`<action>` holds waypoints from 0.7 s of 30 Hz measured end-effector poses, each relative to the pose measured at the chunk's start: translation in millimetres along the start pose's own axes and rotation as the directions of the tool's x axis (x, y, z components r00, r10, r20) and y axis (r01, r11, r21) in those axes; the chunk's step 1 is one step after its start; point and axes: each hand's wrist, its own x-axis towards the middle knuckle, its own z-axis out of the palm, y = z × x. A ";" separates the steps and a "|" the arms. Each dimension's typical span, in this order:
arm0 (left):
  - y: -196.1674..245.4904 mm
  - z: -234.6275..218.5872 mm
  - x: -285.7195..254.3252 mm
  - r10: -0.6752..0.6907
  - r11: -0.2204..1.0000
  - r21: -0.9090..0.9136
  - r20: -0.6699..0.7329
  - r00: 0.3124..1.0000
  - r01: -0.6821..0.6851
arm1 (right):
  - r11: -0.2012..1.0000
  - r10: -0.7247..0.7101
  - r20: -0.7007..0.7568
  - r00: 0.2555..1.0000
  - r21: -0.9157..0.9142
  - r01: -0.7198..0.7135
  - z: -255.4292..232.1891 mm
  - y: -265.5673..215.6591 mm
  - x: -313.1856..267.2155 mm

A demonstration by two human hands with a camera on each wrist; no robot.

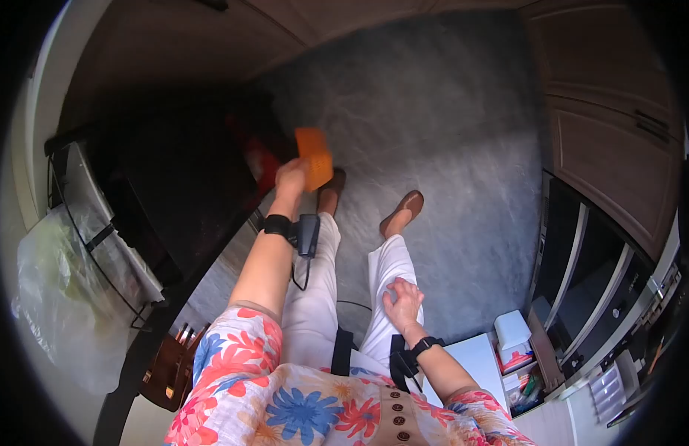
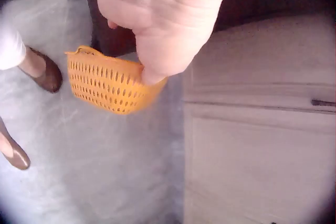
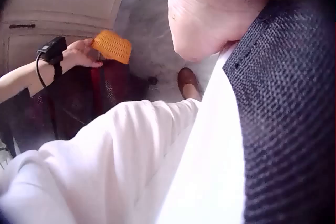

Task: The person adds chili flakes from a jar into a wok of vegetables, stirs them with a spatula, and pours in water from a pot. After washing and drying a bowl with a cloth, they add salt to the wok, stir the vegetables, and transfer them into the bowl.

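An orange perforated plastic basket (image 1: pixel 314 160) hangs over the floor, out in front of the left foot. My left hand (image 1: pixel 291 177) grips it at the rim. From the left wrist, the slotted side of the basket (image 2: pixel 105 85) shows below the hand (image 2: pixel 165 22), which hides part of the rim. My right hand (image 1: pixel 405 303) rests on the white trouser leg (image 1: pixel 389 267) near the knee, fingers relaxed and holding nothing. In the right wrist view, the right hand (image 3: pixel 220 14) appears close up, with dark woven fabric (image 3: pixel 294 103) beside it.
A black table (image 1: pixel 188 186) stands to the left, with a red item (image 1: pixel 262 163) near its edge. A clear plastic bag (image 1: pixel 69 290) lies at far left. Cabinets (image 1: pixel 604 156) and a drawer of small items (image 1: pixel 519 379) are on the right. Grey floor (image 1: pixel 448 149) stretches ahead.
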 end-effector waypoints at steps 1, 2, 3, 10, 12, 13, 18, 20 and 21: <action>1.3 14.6 8.0 0.062 0.996 0.068 -0.032 0.998 -0.060 | 1.000 -0.002 0.015 1.000 0.005 0.002 -0.7 5.9 -1.2; 22.5 30.1 0.5 0.111 0.992 -0.058 0.029 0.993 -0.109 | 0.999 0.023 0.027 0.999 0.040 -0.024 -3.5 8.5 -1.4; 40.2 45.5 2.3 0.133 0.989 -0.070 0.055 0.990 -0.129 | 0.996 0.048 0.036 0.998 0.067 -0.050 -4.5 10.4 -2.4; 122.2 94.0 -39.5 0.529 0.804 0.195 0.195 0.826 -0.561 | 0.969 0.085 0.048 0.995 0.229 -0.094 -6.5 29.5 32.3; 101.3 77.7 -58.8 0.509 0.791 0.168 0.354 0.785 -0.589 | 0.944 0.143 0.069 0.987 0.289 -0.157 -17.0 19.2 66.2; 79.3 65.6 -63.9 0.542 0.756 0.155 0.395 0.741 -0.636 | 0.909 0.206 0.091 0.974 0.351 -0.225 -22.8 11.4 79.3; -15.3 -35.1 -99.3 0.570 0.544 0.532 0.333 0.751 -0.649 | 0.921 0.161 0.093 0.983 0.344 -0.184 -26.3 -1.0 85.4; -57.0 -69.5 -100.1 0.535 0.498 0.707 0.204 0.820 -0.501 | 0.941 0.127 0.100 0.987 0.303 -0.152 -22.2 8.7 73.3; -74.1 -83.7 -95.6 0.479 0.472 0.792 0.140 0.866 -0.389 | 0.947 0.158 0.151 0.976 0.258 -0.193 -21.5 12.3 67.3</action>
